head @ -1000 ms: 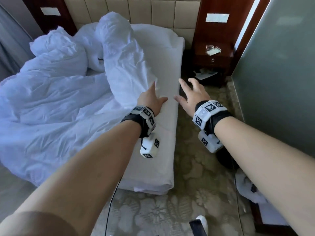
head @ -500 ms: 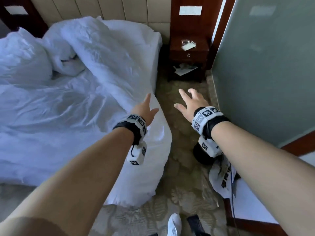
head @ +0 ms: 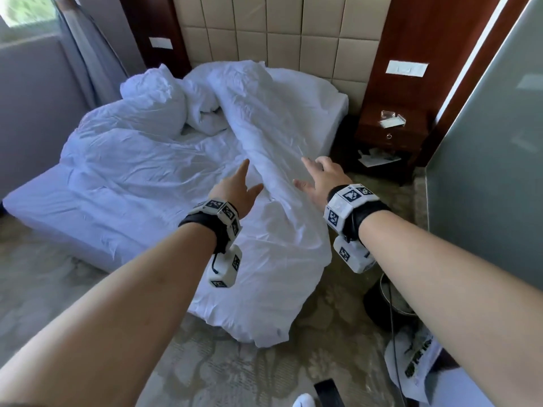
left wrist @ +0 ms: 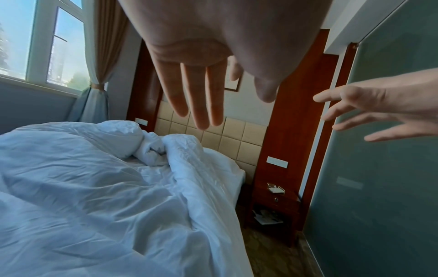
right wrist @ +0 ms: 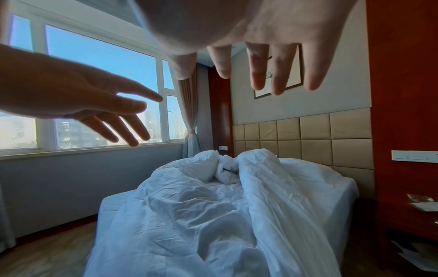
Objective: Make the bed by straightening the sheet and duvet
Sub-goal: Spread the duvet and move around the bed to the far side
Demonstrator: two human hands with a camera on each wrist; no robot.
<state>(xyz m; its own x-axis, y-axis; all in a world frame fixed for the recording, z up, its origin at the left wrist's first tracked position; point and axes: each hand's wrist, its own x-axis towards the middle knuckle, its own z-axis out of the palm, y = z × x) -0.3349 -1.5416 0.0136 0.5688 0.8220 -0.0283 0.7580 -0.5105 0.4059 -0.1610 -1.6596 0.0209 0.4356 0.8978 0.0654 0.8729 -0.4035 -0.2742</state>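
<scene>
Over bed's near right corner, left hand [head: 235,188] and right hand [head: 321,179] now both above duvet [head: 141,160]; a second ago right hand hung over floor. Fingers spread wide, holding nothing; contact with fabric seemingly none, hard to confirm. Duvet lies rumpled, bunched toward headboard [head: 293,39], ridge running between hands. Sheet [head: 317,95] bare at right. Likely next: grasp ridge, pull flat.

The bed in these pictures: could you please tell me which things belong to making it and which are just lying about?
Part of the job:
duvet, crumpled
sheet, bare near the headboard
left hand and right hand, both open above the bedding

Just lying about:
nightstand
papers on its lower shelf
bin on the floor
curtain
</scene>
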